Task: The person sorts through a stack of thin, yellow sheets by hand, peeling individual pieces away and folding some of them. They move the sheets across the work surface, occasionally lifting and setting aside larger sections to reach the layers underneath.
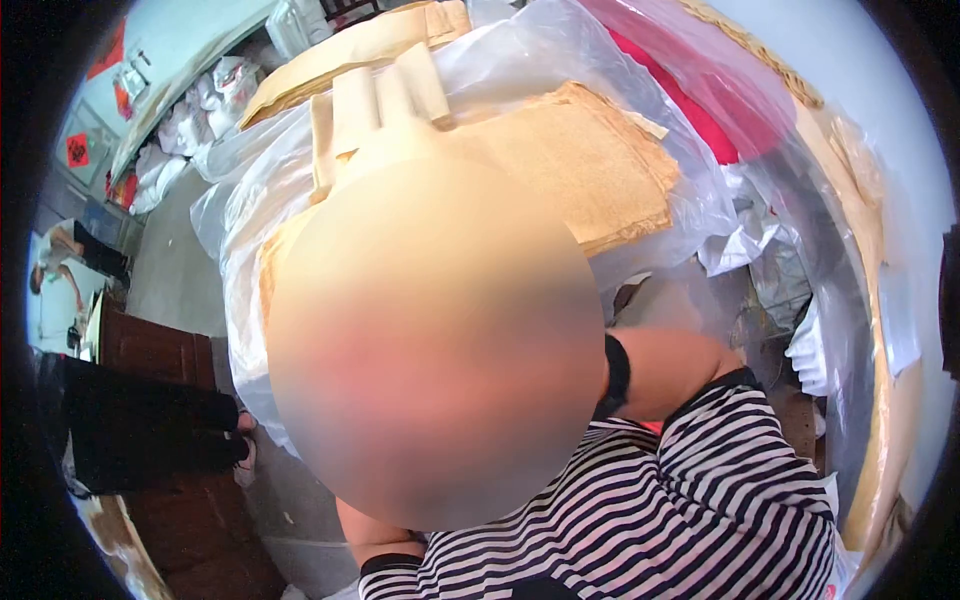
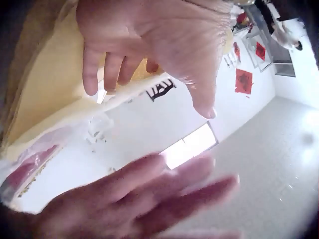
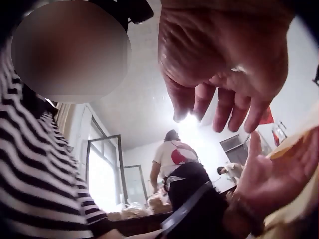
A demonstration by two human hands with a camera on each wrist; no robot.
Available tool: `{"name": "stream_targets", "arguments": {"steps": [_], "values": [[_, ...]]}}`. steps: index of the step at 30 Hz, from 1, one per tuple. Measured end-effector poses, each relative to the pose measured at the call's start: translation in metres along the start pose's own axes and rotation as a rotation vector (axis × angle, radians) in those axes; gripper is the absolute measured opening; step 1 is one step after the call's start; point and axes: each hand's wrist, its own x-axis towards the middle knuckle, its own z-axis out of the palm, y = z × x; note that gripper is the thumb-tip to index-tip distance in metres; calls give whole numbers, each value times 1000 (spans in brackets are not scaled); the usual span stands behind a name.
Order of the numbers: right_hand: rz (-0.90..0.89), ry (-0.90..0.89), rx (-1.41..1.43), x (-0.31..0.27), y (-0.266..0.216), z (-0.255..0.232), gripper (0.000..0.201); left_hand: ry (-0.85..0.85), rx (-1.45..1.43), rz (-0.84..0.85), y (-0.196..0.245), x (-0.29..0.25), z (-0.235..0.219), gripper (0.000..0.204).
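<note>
A stack of thin tan sheets (image 1: 590,165) with rough edges lies on clear plastic (image 1: 520,60) in the head view, with folded tan strips (image 1: 385,100) at its far left. A round blur covers both hands there. In the left wrist view, my left hand (image 2: 154,37) has its palm showing, fingers loosely extended and thumb apart, overlapping the tan sheets. Below it my right hand (image 2: 144,199), blurred, stretches its fingers out and holds nothing. The right wrist view shows my right hand (image 3: 224,59) with relaxed, slightly bent fingers, close above my left hand.
Another tan stack (image 1: 350,60) lies farther back. Red material (image 1: 690,95) under plastic lines the right side. At left stand a person in black trousers (image 1: 150,420) and brown wooden furniture (image 1: 160,350); another person (image 1: 80,250) bends over farther off. White bags (image 1: 205,110) sit behind.
</note>
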Motion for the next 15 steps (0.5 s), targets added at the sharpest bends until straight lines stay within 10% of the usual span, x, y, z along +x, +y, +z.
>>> {"name": "stream_targets", "arguments": {"steps": [2,5,11,13,14,15], "values": [[193,-154,326,-41,11,4,33,129,107,145,11,8,-2,47],[956,83,772,-78,37,9,40,309,263,229,21,29,-9,46],[616,1016,1503,-79,77,-55,58,251,649,568,34,68,91,38],[455,1179,1524,-83,72,-88,60,215,2202,1260,68,84,98,39],[429,1228,1495,-90,74,-103,58,209,2290,1476,78,93,109,39],[406,1277,1465,-100,77,-117,57,127,2019,1285,87,103,123,39]]}}
